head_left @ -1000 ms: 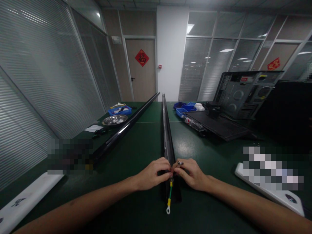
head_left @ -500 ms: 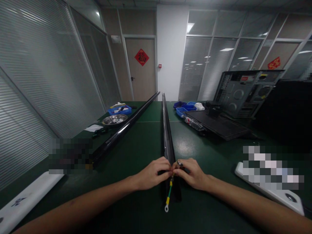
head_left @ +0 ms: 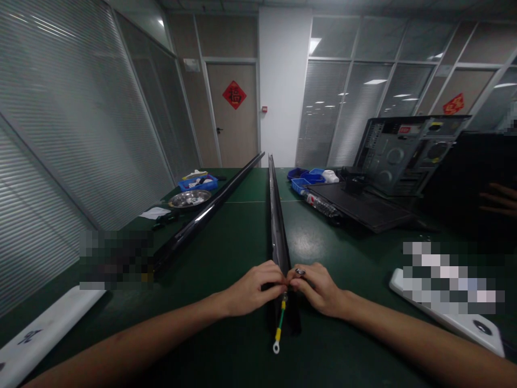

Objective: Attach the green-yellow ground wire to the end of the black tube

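Observation:
A long black channel-shaped rail runs away from me along the green table. At its near end lies a short green-and-yellow wire with a ring terminal on its free end, pointing toward me. My left hand is closed, thumb and fingers pinched together above the wire's far end. Facing it, my right hand, with a ring on one finger, is closed too, its fingertips meeting the left ones. Whatever they pinch there is hidden by the fingertips.
Left of me lie a second black rail, a metal bowl, a blue basket and a white bar. On the right are blue bins, a computer case, a white device and another person's hand.
Another person's hand has appeared at the right edge. My own hands stay in place, the right fingers shifting only slightly.

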Tool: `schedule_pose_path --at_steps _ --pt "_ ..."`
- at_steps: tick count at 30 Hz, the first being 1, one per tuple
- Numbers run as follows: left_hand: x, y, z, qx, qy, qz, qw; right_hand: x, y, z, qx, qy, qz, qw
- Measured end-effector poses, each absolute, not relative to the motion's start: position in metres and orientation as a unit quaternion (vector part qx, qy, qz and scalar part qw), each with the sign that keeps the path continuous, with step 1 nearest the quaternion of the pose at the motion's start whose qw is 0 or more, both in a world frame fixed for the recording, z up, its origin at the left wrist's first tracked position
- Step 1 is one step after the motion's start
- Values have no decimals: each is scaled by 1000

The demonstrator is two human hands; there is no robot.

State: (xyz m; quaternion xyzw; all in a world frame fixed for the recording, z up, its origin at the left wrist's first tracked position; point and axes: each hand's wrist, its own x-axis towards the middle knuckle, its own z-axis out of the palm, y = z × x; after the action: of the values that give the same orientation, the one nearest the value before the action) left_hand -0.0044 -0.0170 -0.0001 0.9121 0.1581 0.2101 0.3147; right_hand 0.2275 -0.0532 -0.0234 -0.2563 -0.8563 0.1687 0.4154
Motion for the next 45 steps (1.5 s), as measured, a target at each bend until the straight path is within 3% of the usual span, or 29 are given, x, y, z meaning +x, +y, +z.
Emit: schedule_pose_path --at_steps 45 --pt "-4 -19 2 914 151 212 311 229 -52 -16 -220 -857 188 425"
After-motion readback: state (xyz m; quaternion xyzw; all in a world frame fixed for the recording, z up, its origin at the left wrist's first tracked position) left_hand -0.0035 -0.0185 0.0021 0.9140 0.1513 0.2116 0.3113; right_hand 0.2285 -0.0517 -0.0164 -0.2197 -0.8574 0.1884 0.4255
